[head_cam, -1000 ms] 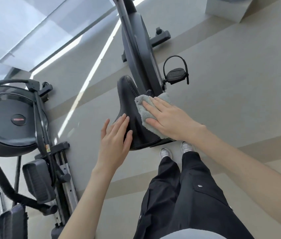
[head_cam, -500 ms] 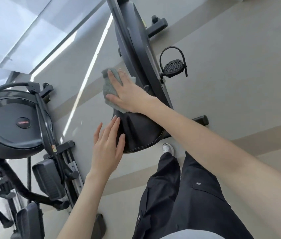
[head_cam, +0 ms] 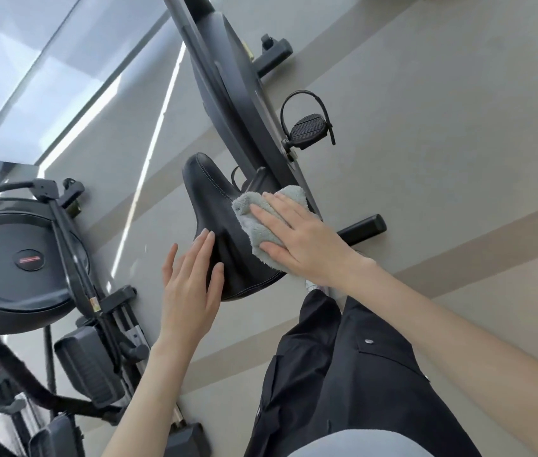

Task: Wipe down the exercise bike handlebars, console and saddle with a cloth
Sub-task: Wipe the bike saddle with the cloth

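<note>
**While the cloth lies on the saddle: items in view, by size**

As seen from above, all places are given from the saddle.

1. Floor [head_cam: 458,127]: pale grey with darker bands, under and around the saddle on every side.
2. Exercise bike [head_cam: 228,94]: dark housing and frame, running up and away from the saddle's narrow nose.
3. Second machine [head_cam: 13,258]: round black disc with a red badge, well to the left of the saddle, with footplates below it.
4. Trousers [head_cam: 343,374]: black, just below the wide rear end of the saddle.
5. Saddle [head_cam: 211,206]: black, stitched, nose pointing up the picture and wide end toward the person.
6. Right hand [head_cam: 303,239]: palm down on the right flank of the saddle. Its fingers are straight and slightly apart, pressing the cloth flat against the leather without curling round it.
7. Left hand [head_cam: 188,288]: laid on the left rear of the saddle, holding nothing. Its fingers are straight, the middle ones close together, the thumb and little finger spread.
8. Cloth [head_cam: 256,230]: grey and fluffy, on the right side of the saddle under the right hand, with its edges showing past the fingertips and thumb.
9. Pedal [head_cam: 308,127]: black, with a strap loop, up and to the right of the saddle.
10. Foot bar [head_cam: 363,227]: black tube end, to the right of the saddle, beyond the right hand.
11. Shoe [head_cam: 313,286]: a pale sliver just below the saddle's rear right edge, mostly hidden.
</note>
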Available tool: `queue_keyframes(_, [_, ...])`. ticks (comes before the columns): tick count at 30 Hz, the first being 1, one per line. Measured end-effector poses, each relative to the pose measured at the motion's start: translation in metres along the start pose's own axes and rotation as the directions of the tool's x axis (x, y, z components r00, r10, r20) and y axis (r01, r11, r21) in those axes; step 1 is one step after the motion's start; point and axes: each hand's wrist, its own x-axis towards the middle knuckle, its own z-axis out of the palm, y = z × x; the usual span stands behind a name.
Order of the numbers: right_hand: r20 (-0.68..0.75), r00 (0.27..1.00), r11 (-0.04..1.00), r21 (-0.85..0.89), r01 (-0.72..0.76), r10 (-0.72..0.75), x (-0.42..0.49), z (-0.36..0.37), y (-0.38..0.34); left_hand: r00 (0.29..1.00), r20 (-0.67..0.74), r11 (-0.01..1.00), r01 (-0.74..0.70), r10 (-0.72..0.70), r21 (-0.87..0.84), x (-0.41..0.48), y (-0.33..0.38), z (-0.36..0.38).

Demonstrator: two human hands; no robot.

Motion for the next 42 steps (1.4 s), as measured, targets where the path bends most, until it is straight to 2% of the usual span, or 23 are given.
queue_keyframes(3, [0.013, 1.000, 0.988, -0.155, -0.014, 0.016, 0.026, -0.002, -0.009, 1.000, -0.011, 1.000, -0.001, 0.001, -0.003, 0.000, -0.002, 0.002])
queue_keyframes(6, [0.122, 0.991, 0.970, -0.241, -0.019, 0.050, 0.072, 0.002, -0.023, 1.000, -0.016, 1.000, 0.002, -0.002, -0.008, -0.001, -0.003, 0.004])
queue_keyframes(10, [0.177, 0.973, 0.970, -0.218, -0.106, 0.146, 0.130, 0.006, -0.044, 1.000, -0.020, 1.000, 0.008, -0.008, -0.005, -0.001, -0.004, 0.005])
queue_keyframes(14, [0.171, 0.980, 0.990, -0.109, -0.085, 0.103, 0.168, -0.001, -0.050, 0.999, -0.043, 1.000, 0.025, -0.026, -0.013, -0.001, -0.002, 0.005])
queue_keyframes(18, [0.143, 0.975, 0.983, -0.092, -0.159, 0.171, 0.149, 0.000, -0.051, 0.998, -0.045, 0.999, 0.038, -0.038, -0.011, -0.002, 0.001, 0.003])
queue_keyframes(22, [0.134, 0.954, 0.940, -0.253, -0.228, 0.267, 0.102, 0.002, -0.046, 0.999, -0.040, 0.999, 0.035, -0.035, -0.006, -0.002, 0.001, 0.003])
queue_keyframes(25, [0.072, 0.973, 0.921, -0.346, -0.181, 0.218, 0.067, 0.001, -0.037, 0.999, -0.047, 1.000, 0.027, -0.027, -0.005, -0.001, 0.001, 0.003])
queue_keyframes(28, [-0.004, 0.991, 0.954, -0.270, -0.132, 0.136, 0.031, 0.002, -0.022, 0.998, -0.058, 1.000, 0.020, -0.020, -0.006, 0.001, 0.000, 0.003])
queue_keyframes(32, [-0.065, 0.994, 0.988, 0.133, -0.075, 0.085, -0.003, 0.000, -0.001, 0.998, -0.070, 1.000, -0.011, 0.010, -0.011, 0.005, -0.005, 0.002])
queue_keyframes(34, [-0.085, 0.992, 0.969, 0.239, -0.071, 0.094, -0.001, 0.001, 0.002, 0.997, -0.068, 0.999, -0.036, 0.035, -0.007, 0.008, -0.010, 0.002])
queue_keyframes(37, [0.007, 0.987, 0.936, 0.314, -0.157, 0.163, 0.023, -0.004, 0.002, 0.995, -0.063, 0.997, -0.079, 0.078, -0.002, 0.011, -0.014, 0.002])
queue_keyframes(40, [0.121, 0.954, 0.903, 0.311, -0.297, 0.273, 0.045, -0.010, 0.000, 0.990, -0.056, 0.991, -0.134, 0.132, -0.021, 0.015, -0.019, -0.001])
queue_keyframes(42, [0.067, 0.938, 0.869, 0.359, -0.342, 0.341, 0.045, -0.006, -0.003, 0.980, -0.042, 0.980, -0.197, 0.196, -0.020, 0.019, -0.024, -0.003])
